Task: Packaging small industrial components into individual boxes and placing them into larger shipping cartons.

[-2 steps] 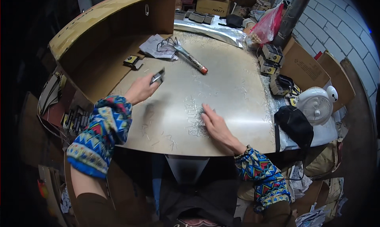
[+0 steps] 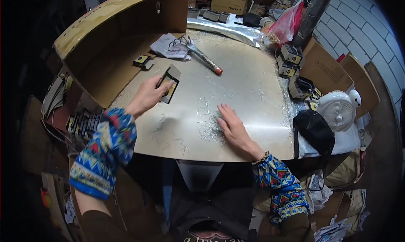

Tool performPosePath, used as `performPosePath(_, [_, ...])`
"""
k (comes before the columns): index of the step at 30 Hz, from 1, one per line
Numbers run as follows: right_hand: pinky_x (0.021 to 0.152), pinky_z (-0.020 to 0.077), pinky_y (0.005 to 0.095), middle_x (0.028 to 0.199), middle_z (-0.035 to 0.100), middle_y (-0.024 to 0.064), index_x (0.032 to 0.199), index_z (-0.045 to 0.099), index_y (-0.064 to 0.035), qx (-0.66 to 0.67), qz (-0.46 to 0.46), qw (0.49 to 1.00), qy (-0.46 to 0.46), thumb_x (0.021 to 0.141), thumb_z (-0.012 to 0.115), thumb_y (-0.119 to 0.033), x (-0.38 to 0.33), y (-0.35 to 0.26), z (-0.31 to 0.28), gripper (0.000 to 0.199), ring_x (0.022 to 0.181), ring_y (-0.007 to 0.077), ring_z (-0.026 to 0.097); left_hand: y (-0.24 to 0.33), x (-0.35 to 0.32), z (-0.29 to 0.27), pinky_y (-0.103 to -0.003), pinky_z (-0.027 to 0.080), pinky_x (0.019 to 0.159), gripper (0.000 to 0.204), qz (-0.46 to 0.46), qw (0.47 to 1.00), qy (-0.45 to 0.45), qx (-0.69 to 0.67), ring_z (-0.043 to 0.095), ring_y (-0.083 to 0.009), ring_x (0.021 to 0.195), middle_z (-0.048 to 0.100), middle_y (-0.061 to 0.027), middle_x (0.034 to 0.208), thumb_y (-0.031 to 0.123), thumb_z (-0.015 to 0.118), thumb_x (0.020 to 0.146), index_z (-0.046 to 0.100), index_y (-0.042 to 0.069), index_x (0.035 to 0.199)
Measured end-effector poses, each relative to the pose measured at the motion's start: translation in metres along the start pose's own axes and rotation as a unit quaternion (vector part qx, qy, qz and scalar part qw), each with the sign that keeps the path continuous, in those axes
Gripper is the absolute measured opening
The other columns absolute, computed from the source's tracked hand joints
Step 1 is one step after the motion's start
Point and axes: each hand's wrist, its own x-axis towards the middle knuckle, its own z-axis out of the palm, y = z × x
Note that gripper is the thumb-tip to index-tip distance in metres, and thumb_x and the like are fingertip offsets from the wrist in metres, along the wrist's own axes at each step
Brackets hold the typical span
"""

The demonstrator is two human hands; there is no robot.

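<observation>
1. The right hand (image 2: 233, 128) lies flat on the metal table (image 2: 253, 94), palm down, fingers spread a little, pressing on a heap of small thin metal pins (image 2: 206, 124). The heap is under and just left of its fingertips
2. The left hand (image 2: 147, 96) is lifted a little over the left part of the table. It pinches a small flat dark card-like piece (image 2: 168, 83) between thumb and fingers; the piece stands out to the right of the fingers and is tilted
3. The two hands are well apart, and the pins lie between them, nearer to the right hand. More loose pins are scattered over the table around both hands
4. Both forearms wear sleeves with a colourful zigzag pattern
5. At the right edge of the table lies a black cloth thing (image 2: 314, 130), and just beside it stands a small white fan (image 2: 337, 111)
6. Farther on the table lies a long tool with wire prongs and a red end (image 2: 200, 56), partly on a crumpled grey paper (image 2: 166, 45). Nothing stands between it and the left hand
7. A small black and yellow part (image 2: 142, 61) lies near the curved cardboard wall (image 2: 109, 39) at the left
8. At the far side there are cardboard boxes (image 2: 228, 3) and a red plastic bag (image 2: 287, 24), by a white brick wall (image 2: 358, 35)
</observation>
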Motion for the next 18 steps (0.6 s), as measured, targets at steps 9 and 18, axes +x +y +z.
performPosePath(9, [0.115,0.0275,0.0484,0.144,0.042,0.0260,0.136,0.049,-0.0032,-0.138,-0.071,0.988,-0.024,0.098,0.053,-0.034,0.008,-0.022,0.047,0.049,0.137,0.0402,0.036,-0.053,-0.221,0.070,-0.027,0.052,0.079,0.027,-0.220,0.817,0.128,-0.517,0.062,-0.0114,0.092,0.063,-0.0022,0.100,0.023,0.044,0.102,0.055,0.005,0.120])
performPosePath(18, [0.111,0.0326,0.0496,0.142,0.044,0.0243,0.132,0.052,-0.0022,-0.172,-0.107,0.979,0.003,0.097,0.052,-0.028,-0.020,-0.077,0.081,0.044,0.134,0.0402,0.040,-0.087,-0.290,0.218,-0.022,0.044,0.079,0.027,-0.325,0.856,-0.045,-0.400,0.055,-0.0083,0.091,0.060,-0.0019,0.102,0.010,0.055,0.093,0.054,0.005,0.120])
